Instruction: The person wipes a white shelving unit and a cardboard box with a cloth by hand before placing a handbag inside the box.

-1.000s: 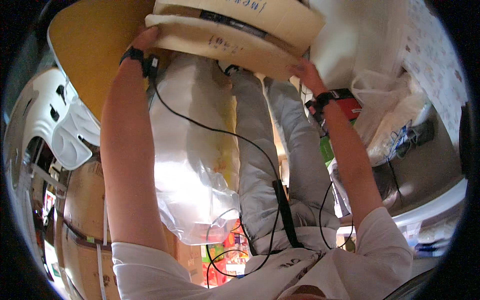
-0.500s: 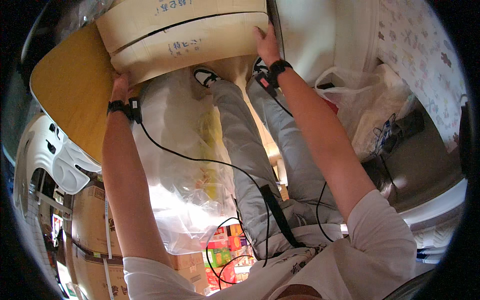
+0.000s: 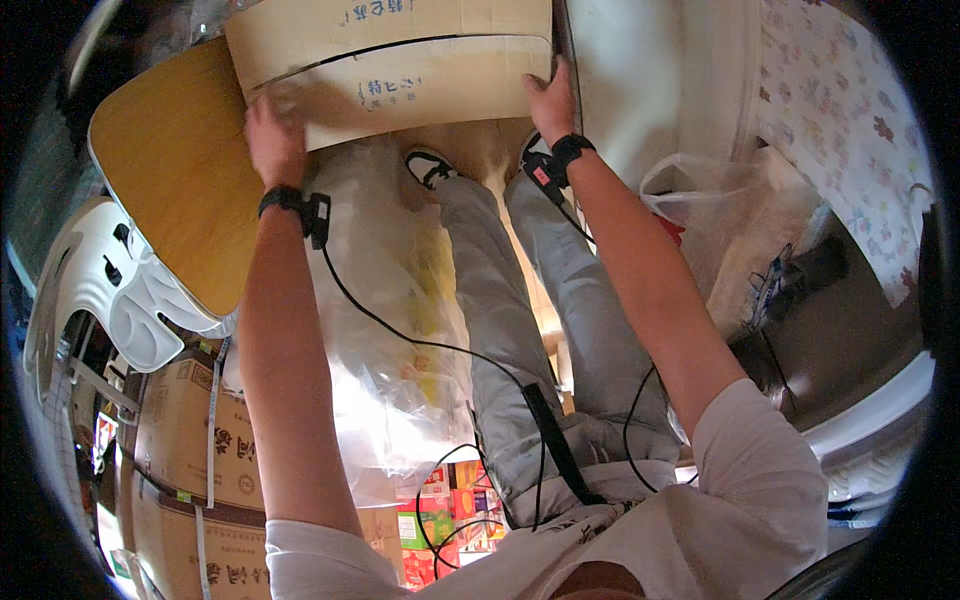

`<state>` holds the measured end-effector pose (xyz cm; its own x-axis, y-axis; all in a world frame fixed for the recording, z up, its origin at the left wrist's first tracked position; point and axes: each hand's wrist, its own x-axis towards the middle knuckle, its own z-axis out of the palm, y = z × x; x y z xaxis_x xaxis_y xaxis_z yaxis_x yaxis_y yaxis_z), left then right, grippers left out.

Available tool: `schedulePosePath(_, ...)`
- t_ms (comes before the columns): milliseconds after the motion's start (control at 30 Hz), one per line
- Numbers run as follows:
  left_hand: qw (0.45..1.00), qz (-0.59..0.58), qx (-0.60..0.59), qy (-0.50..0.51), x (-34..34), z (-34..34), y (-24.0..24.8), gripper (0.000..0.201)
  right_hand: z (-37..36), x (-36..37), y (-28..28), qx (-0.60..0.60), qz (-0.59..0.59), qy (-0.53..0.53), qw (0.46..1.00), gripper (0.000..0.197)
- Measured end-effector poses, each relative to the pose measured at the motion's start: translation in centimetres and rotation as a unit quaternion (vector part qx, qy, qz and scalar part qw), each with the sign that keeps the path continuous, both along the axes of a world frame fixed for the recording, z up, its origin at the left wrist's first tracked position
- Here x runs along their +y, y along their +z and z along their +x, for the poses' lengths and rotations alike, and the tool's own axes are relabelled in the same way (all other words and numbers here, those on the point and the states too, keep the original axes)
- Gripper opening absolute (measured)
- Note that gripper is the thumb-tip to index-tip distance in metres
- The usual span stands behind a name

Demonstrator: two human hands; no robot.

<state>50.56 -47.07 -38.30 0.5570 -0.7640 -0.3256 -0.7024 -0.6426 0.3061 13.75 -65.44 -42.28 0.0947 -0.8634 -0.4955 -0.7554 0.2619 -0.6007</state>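
Note:
A tan cardboard box [image 3: 330,82] with blue printing and a dark seam between two top panels lies in front of me. At its near right edge my right hand [image 3: 553,102] grips the side, thumb on the top face and the other fingers mostly hidden behind the edge. My left hand [image 3: 275,138] is at the near left corner, over the panel's edge; its fingers are smeared by motion, so their hold is unclear. Each wrist wears a black band with a small cabled device [image 3: 317,220].
A wooden board [image 3: 165,180] lies left of the box, with a white plastic chair-like piece [image 3: 140,320] below. Clear plastic sheeting [image 3: 350,260] hangs beside my legs. Brown cartons [image 3: 190,430] are stacked lower left. A plastic bag [image 3: 700,190] sits at the right.
My left hand has moved from under the box's left corner up onto the panel's edge. The right hand stays on the right edge. The whole view has shifted slightly.

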Motion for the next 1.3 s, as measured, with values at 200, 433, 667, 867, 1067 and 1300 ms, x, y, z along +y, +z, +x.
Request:
schedulePosePath(200, 0.960, 0.121, -0.073, -0.244, -6.6, -8.0, -3.4, 0.087, -0.9, 3.8, -1.0, -0.023, -0.061, -0.013, 0.998, 0.062)
schedulePosePath(433, 0.939, 0.167, -0.147, -0.262, -8.2, -17.2, -4.9, 0.077, -5.5, 16.8, 3.6, 0.093, -0.011, 0.067, 0.993, 0.042)
schedulePosePath(667, 0.989, -0.080, 0.092, -0.087, -1.6, -28.0, -0.8, 0.063, -17.5, 23.8, 5.8, 0.154, 0.177, 0.024, 0.972, 0.029)
schedulePosePath(867, 0.944, -0.061, 0.321, -0.035, 6.8, -33.0, -3.0, 0.057, -24.5, 22.8, 4.8, 0.330, 0.098, -0.080, 0.936, 0.034)
schedulePosePath(1067, 0.895, 0.157, 0.418, -0.011, 11.5, -37.7, -3.3, 0.046, -30.6, 25.9, 6.2, 0.346, 0.034, -0.271, 0.898, 0.034)
schedulePosePath(1300, 0.884, 0.124, 0.449, -0.037, 12.9, -35.3, -3.6, 0.035, -33.6, 26.0, 7.0, 0.432, 0.179, -0.306, 0.829, 0.061)
